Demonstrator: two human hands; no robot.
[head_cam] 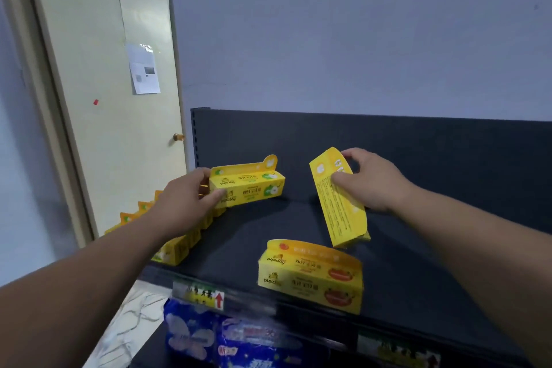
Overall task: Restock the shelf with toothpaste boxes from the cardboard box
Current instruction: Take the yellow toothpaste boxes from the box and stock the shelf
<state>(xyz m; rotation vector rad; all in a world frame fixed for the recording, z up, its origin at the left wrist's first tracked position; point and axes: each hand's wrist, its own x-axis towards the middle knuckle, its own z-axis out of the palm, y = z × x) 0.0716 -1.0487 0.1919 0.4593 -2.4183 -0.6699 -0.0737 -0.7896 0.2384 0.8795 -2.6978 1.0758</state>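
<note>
Left hand (pixel 191 199) grips a box (pixel 251 187) at centre-left; right hand (pixel 372 181) pinches a tilted box (pixel 340 209) at centre, both on the shelf (pixel 433 263). Boxes judged light, thin card, crushable: hold across the long faces, lightly.

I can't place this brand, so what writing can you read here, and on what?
"pipidog": twice on the yellow cardboard box with orange patches at the shelf front.
"pipidog": on the yellow green-marked box the left hand grips.
Too blurred or small: print on the tilted yellow box the right hand holds, shelf-edge label, paper sheet on the door.
</note>
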